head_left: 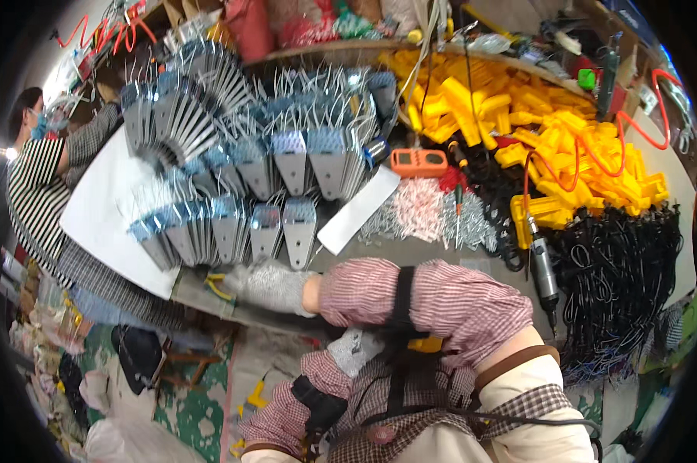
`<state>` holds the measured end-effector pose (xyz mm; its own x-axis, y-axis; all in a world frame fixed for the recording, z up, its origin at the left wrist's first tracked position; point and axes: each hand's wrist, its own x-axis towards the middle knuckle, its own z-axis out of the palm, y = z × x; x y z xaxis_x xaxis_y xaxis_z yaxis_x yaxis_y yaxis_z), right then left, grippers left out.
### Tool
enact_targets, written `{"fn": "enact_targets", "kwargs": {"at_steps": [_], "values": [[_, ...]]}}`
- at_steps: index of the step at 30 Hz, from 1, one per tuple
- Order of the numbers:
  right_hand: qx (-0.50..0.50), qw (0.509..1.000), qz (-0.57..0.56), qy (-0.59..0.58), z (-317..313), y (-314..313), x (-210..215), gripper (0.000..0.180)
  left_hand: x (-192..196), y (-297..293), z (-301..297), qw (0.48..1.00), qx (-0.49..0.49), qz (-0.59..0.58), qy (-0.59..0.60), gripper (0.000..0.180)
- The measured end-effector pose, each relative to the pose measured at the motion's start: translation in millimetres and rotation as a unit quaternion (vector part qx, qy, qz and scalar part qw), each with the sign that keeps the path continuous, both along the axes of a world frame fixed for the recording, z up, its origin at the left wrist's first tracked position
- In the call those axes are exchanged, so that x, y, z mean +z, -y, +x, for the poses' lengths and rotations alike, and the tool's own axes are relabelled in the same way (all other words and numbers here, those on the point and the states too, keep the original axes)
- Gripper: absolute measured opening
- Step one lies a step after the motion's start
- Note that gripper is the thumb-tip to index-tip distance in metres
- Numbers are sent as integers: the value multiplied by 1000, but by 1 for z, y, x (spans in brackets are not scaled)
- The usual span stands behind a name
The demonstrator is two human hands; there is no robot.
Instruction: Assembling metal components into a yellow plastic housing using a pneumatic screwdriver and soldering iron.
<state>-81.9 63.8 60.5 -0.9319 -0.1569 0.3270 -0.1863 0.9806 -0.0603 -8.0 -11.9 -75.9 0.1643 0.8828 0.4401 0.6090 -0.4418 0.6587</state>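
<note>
My right arm, in a red-and-white checked sleeve, reaches across to the left. My right hand point(267, 285), in a grey glove, is smeared by motion at the table's front edge, so its grip does not show. Right at its fingers is a slim yellow-handled tool point(220, 287); I cannot make out whether the hand touches it. Low in front of my body, my left hand point(356, 351) is gloved too, its fingers curled and partly hidden under the right sleeve. Just right of it a yellow plastic piece point(425, 344) shows; whether the hand holds it is hidden.
Rows of grey metal plates with blue tops and wires point(298, 231) stand beyond my right hand. Pink and silver small parts point(419, 208), an orange meter point(418, 162), yellow housings point(549, 147), black cables point(618, 285) and a hanging electric screwdriver point(543, 270) lie rightward. A co-worker point(43, 181) sits left.
</note>
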Motion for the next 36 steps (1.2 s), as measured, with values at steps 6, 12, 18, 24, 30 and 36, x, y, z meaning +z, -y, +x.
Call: {"fn": "enact_targets", "kwargs": {"at_steps": [6,12,18,24,30,36], "values": [[-118,929,24,-350,137,-137,209,29,183,-98,23,729,43,-388,562,36],[-432,882,187,5,242,-248,150,12,171,-164,53,981,12,-126,-148,43],[-445,873,119,163,247,-292,99,24,117,-211,-26,907,308,-5,-289,33],[-451,862,153,175,218,-306,77,20,115,-218,-29,916,288,-87,-265,26],[-395,897,161,112,210,-306,74,14,158,-173,-34,958,283,-1,46,15],[-297,788,-523,-132,203,-169,48,26,172,-132,-54,934,127,-149,300,22]]}}
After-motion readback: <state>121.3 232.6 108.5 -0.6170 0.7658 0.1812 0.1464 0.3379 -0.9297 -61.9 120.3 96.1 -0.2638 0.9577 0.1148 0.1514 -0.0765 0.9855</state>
